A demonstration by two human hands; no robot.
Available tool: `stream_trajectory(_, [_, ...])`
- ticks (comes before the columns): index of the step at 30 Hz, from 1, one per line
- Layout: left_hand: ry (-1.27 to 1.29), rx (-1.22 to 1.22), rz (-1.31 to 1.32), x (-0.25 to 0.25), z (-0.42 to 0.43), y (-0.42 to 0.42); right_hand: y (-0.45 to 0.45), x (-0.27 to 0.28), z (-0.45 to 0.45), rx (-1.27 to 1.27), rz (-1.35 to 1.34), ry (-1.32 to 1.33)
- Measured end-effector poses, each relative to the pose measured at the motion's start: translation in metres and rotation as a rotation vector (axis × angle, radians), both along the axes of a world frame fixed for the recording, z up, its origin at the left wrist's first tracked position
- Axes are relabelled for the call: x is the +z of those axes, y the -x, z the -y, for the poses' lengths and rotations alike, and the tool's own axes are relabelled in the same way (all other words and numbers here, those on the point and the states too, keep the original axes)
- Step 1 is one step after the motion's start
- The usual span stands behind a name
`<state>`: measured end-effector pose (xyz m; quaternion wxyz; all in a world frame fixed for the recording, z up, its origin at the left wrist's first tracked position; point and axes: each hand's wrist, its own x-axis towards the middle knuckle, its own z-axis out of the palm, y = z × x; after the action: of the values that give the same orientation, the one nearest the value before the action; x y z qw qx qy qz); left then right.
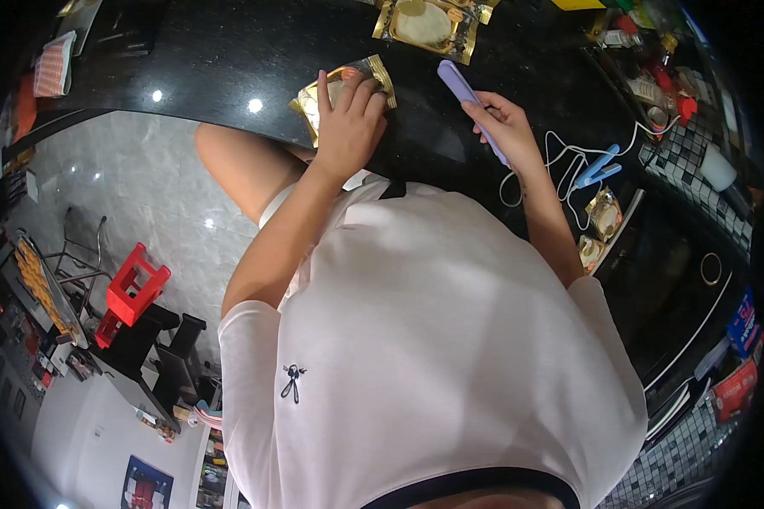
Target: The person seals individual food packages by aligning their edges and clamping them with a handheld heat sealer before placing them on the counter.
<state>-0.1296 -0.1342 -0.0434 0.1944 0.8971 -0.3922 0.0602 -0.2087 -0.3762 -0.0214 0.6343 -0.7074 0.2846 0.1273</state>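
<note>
My left hand [349,119] lies on a gold-edged packet [311,95] near the counter's front edge, its fingers spread over the top. Part of the packet is hidden under the fingers, and its contents look pale. In my right hand [505,129] is a slim lilac mini hair straightener [457,83], gripped round its middle and pointing away to the left. Its far end is apart from the packet. Further back on the counter sits another gold packet [424,24] with a pale round item inside.
The black counter [229,51] spans the front. A light blue clamp-like tool [598,166] lies at the right beside a looped white cord [560,153]. More gold packets [604,212] are nearby. Bottles [666,59] stand back right. A red stool [137,284] is on the floor left.
</note>
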Motion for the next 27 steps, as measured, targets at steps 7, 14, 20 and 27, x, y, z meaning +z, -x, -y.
stream_trajectory(7, [0.243,0.152,0.028,0.035,-0.018,0.006,-0.003,-0.002,-0.004,0.009,-0.004,-0.002])
stream_trajectory(14, [0.697,0.525,-0.138,0.020,-0.052,0.012,-0.015,0.001,-0.016,0.081,-0.010,-0.008])
stream_trajectory(20, [0.911,0.485,-0.277,0.051,-0.058,0.009,-0.025,-0.007,-0.021,0.312,0.348,0.104])
stream_trajectory(27, [1.068,0.483,-0.928,0.069,-0.058,0.000,-0.052,0.044,-0.018,0.598,0.515,0.413])
